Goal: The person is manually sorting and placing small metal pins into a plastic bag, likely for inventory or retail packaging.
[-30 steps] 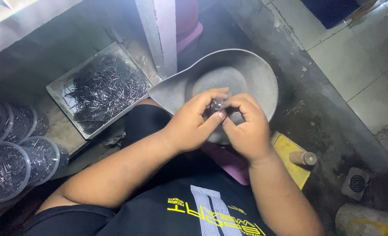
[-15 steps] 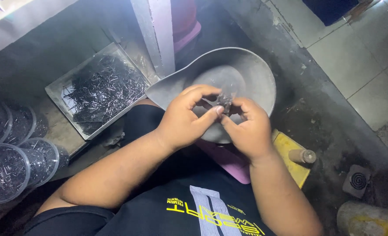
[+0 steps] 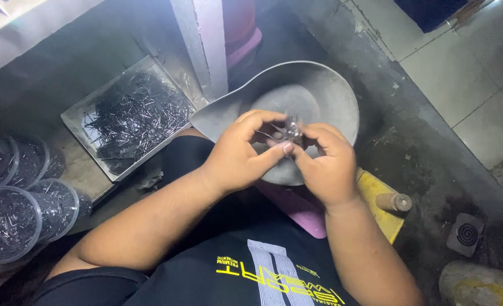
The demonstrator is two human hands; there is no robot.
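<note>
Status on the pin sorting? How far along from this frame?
Done: clear round tubs at the left already hold pins. In hand: left hand and right hand pinch a small metal bundle over the grey pan, which looks almost bare. Left: the square tray is still full of loose pins.

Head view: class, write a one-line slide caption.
Both hands, left hand and right hand, pinch a small metal piece above a grey pan.
</note>
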